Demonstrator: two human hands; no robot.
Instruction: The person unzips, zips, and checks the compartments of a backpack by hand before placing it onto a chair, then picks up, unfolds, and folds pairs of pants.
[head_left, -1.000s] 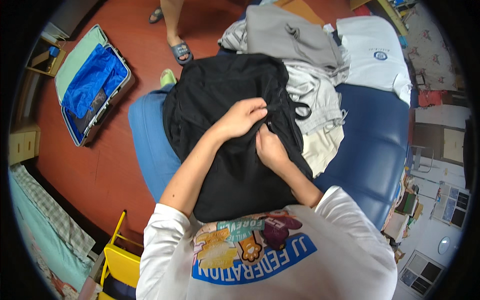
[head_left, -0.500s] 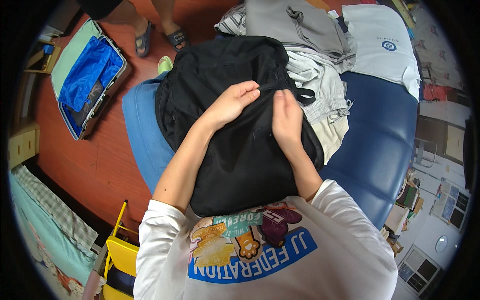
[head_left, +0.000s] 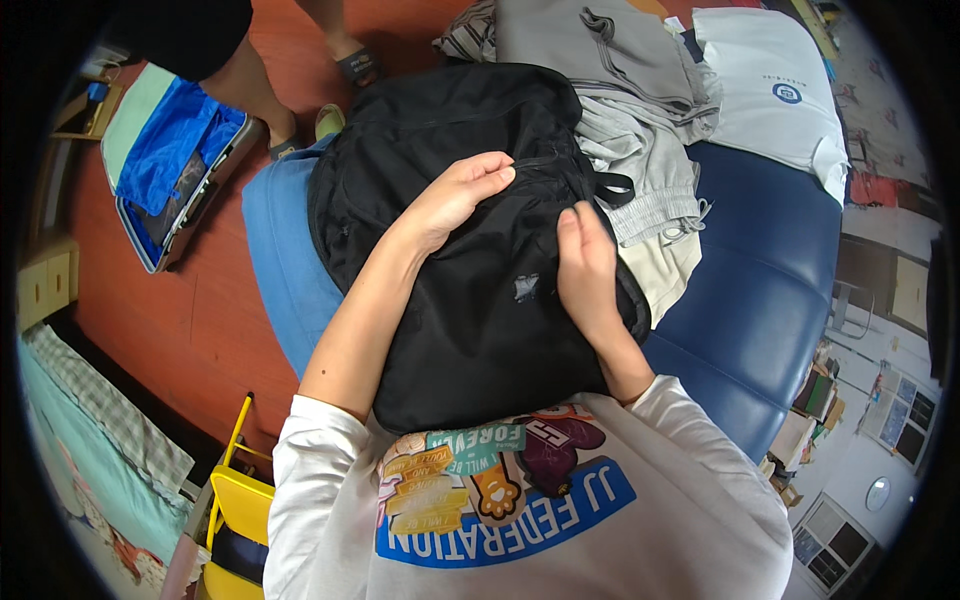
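A black backpack [head_left: 470, 350] lies against my front, below a white printed shirt. My left hand [head_left: 452, 205] is closed, thumb and fingers pinching the fabric by a seam or zipper line on its upper front. To the right, my right hand [head_left: 587, 265] is also closed, its fingertips pinching the bag's front near the right edge; what exactly lies between them is hidden. A small pale patch shows on the black cloth between my hands. Beside the right hand a black strap loop [head_left: 613, 189] sticks out.
Blue fabric [head_left: 285, 250] shows left of the bag. Folded grey clothes [head_left: 570, 45], light trousers [head_left: 640, 170] and a white packet [head_left: 765, 90] lie on a dark blue padded seat [head_left: 740, 290]. An open suitcase [head_left: 180, 200], a yellow chair [head_left: 240, 510] and another person's leg [head_left: 245, 85] are at left.
My right hand has moved down and slightly right, away from the left hand. A pale patch now shows on the bag's front. The other person has stepped nearer the suitcase.
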